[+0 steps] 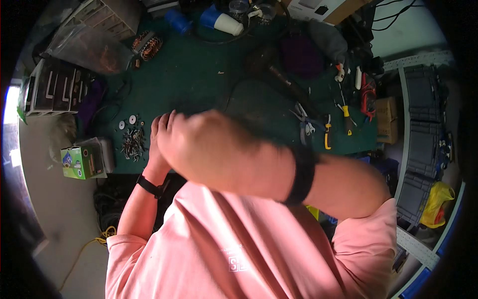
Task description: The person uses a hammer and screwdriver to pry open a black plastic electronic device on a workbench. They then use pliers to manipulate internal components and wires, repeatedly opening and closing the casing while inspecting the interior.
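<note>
Both hands meet over the near left part of the green work table (199, 84). My left hand (160, 132) is partly covered; its visible fingers are bent and close together, and whatever they hold is hidden. My right hand (196, 132) lies over it, blurred by motion, with its fingers out of sight behind the back of the hand. The right forearm crosses in front of my chest. Just left of my left hand lies a pile of small screws and metal parts (133, 143), with two pale washers (132, 119) at its far side.
Pliers (304, 119), a yellow-handled screwdriver (346, 117) and a yellow-black cutter (327, 132) lie at the right. Copper-wound coils (147, 46) and a blue-white plug (221, 21) sit at the back. A green box (78, 162) stands at the left edge; grey bins (420, 142) line the right.
</note>
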Motion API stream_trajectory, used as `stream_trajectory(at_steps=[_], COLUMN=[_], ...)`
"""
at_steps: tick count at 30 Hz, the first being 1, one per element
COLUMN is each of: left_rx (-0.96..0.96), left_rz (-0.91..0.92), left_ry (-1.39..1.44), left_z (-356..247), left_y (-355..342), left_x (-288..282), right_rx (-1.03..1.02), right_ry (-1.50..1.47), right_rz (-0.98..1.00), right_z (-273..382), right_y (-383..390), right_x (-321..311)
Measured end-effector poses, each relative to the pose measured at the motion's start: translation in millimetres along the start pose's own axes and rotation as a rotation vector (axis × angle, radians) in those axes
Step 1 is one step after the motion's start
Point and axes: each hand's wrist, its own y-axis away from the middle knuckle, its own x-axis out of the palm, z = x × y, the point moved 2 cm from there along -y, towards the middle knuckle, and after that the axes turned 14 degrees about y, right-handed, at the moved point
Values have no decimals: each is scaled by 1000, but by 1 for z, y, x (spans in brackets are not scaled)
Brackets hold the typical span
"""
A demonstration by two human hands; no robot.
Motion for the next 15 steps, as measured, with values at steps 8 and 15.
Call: stream_trajectory(at_steps=[8,15], left_rx=[-70,-13], left_rz=[2,13], left_ry=[41,-76], left_z=[0,7], left_y=[-2,0], left_x=[1,3], right_rx=[100,203], right_ry=[164,-247], right_rz=[-61,88], right_z=[37,-40], right_y=[24,4], right_x=[-1,1])
